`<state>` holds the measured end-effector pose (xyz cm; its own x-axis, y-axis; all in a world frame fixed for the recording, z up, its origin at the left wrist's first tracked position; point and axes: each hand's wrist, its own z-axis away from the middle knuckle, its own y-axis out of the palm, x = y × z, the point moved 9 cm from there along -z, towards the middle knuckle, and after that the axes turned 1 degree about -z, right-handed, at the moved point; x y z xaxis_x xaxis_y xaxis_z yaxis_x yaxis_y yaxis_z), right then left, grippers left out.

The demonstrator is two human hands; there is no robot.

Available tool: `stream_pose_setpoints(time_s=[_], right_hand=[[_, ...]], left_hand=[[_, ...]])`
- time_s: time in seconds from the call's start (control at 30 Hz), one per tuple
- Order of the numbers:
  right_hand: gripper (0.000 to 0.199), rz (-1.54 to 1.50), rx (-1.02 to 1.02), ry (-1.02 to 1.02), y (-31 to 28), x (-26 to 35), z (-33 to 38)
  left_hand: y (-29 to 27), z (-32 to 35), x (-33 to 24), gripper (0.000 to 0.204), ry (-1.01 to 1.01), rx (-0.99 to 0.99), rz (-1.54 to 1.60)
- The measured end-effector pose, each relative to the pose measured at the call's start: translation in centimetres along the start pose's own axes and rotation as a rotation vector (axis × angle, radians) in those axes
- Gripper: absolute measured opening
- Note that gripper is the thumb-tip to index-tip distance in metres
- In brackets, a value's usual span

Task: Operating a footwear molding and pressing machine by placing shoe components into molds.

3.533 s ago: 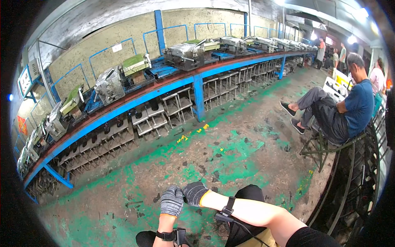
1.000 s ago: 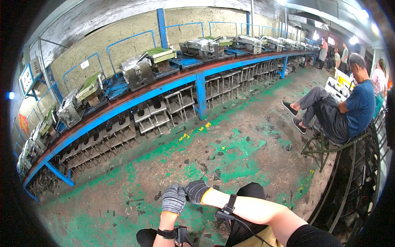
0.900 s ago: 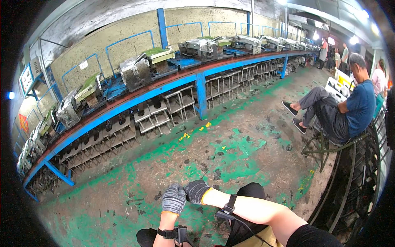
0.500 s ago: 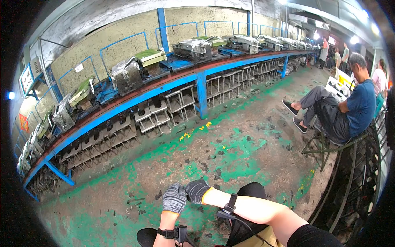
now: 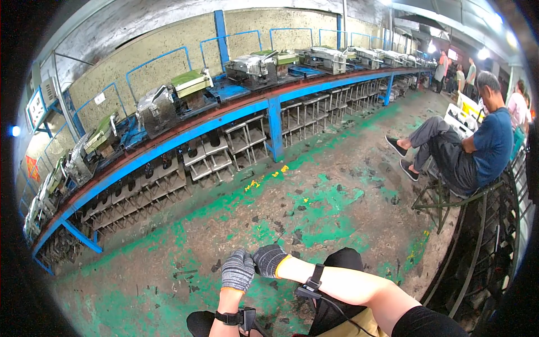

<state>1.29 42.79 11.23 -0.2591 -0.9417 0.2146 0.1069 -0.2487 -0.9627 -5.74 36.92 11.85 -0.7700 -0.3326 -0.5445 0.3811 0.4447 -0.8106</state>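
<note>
Resting together above a green-painted floor (image 5: 314, 196), gloved left hand (image 5: 237, 271) touching gloved right hand (image 5: 268, 259), fingers curled, holding nothing.

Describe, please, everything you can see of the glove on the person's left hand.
The left glove is a knitted work glove, mottled grey and white with an orange cuff edge. It covers the whole left hand, fingers curled downward, above the worn green floor. Its side touches the darker gloved right hand. It holds nothing visible.
</note>
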Motion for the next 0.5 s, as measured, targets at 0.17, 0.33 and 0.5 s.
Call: stream_pose_setpoints(time_s=[0.17,0.33,0.5], right_hand=[[0.023,0.005,-0.01,-0.009,0.23,-0.13,0.01],[0.023,0.03,-0.013,-0.02,0.56,-0.17,-0.18],[0.023,0.021,-0.002,-0.014,0.45,-0.14,-0.14]], left_hand=[[0.01,-0.01,-0.08,0.025,-0.014,0.007,-0.01],[0.11,-0.01,0.04,0.027,-0.047,0.036,-0.021],[-0.23,-0.02,-0.37,0.027,-0.022,0.011,-0.035]])
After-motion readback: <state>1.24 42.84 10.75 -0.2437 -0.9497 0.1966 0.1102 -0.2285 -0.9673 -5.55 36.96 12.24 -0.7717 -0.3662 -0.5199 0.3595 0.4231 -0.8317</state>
